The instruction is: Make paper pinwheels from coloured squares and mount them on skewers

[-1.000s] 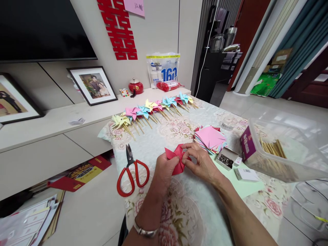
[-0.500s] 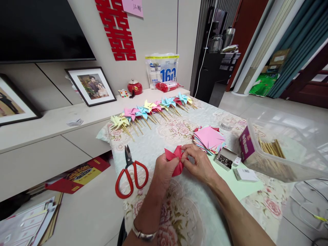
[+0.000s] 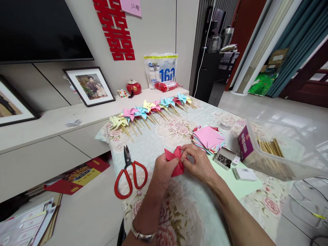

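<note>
A red paper pinwheel (image 3: pixel 171 155), its corners folded in toward the centre, is held above the cloth between both hands. My left hand (image 3: pixel 163 170) grips it from the left, thumb pressed near the middle. From the right, my right hand (image 3: pixel 196 161) pinches at the centre with thumb and forefinger; whether a pin is between them cannot be made out. Red-handled scissors (image 3: pixel 131 171) lie left of my left hand, blades pointing away. Beyond my right hand is a stack of cut coloured paper squares (image 3: pixel 208 137), pink on top. A small open box of metal pins (image 3: pixel 224 160) stands beside it.
Finished pinwheels on sticks (image 3: pixel 148 111) lie in a row along the table's far left edge. A clear plastic bin of sticks (image 3: pixel 271 153) stands at right, near a small white box (image 3: pixel 244 174) and a round clear container (image 3: pixel 227 122). A low cabinet (image 3: pixel 51 135) runs behind.
The hands and the red pinwheel stay almost in place, with a slight shift of the right fingers at its centre. The whole view has moved a little.
</note>
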A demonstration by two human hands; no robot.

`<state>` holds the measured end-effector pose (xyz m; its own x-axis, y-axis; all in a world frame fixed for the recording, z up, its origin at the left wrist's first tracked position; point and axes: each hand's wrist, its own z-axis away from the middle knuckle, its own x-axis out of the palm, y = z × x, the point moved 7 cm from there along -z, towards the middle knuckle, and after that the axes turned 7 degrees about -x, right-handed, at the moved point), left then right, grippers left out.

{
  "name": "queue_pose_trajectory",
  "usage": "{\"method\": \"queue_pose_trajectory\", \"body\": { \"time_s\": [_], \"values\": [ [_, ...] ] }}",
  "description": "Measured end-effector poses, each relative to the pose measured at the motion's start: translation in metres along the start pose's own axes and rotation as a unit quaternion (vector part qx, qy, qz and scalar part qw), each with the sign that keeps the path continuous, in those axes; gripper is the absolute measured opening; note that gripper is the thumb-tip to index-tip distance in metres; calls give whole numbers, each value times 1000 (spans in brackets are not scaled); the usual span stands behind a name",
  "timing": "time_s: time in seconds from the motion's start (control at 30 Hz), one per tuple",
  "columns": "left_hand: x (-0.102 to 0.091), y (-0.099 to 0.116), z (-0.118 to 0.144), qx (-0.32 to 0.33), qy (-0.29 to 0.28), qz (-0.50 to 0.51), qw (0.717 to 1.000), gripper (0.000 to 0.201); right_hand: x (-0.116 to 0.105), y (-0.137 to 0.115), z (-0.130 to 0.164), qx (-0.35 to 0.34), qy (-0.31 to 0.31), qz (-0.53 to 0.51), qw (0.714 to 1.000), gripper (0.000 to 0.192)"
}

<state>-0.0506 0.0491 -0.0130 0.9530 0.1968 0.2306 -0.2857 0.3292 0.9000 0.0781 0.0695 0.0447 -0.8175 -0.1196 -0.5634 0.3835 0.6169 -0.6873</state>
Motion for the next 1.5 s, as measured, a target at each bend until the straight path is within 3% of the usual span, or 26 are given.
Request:
{"method": "queue_pose_trajectory", "body": {
  "time_s": [0.17, 0.47, 0.87, 1.03, 1.3, 1.5],
  "values": [
    [-4, -1, -1, 10, 17, 29, 999, 13, -2, 1, 0, 4, -9, -18, 1000, 14],
    [-2, 5, 4, -33, 9, 117, 993, 12, -9, 3, 1, -6, -57, -78, 995, 15],
    [-12, 6, 3, -55, 49, 170, 983, 19, -16, 8, 3, -12, -68, -87, 994, 41],
    [-15, 4, 2, -62, 54, 201, 976, 22, -16, 6, 5, 14, -104, -104, 989, 50],
    [-10, 5, 1, -68, 19, 214, 974, 18, -10, 0, 4, -17, -96, -72, 993, 36],
    [-7, 5, 3, -54, 13, 185, 981, 18, -12, 0, 3, -51, -68, -48, 995, 13]
  ]
}}
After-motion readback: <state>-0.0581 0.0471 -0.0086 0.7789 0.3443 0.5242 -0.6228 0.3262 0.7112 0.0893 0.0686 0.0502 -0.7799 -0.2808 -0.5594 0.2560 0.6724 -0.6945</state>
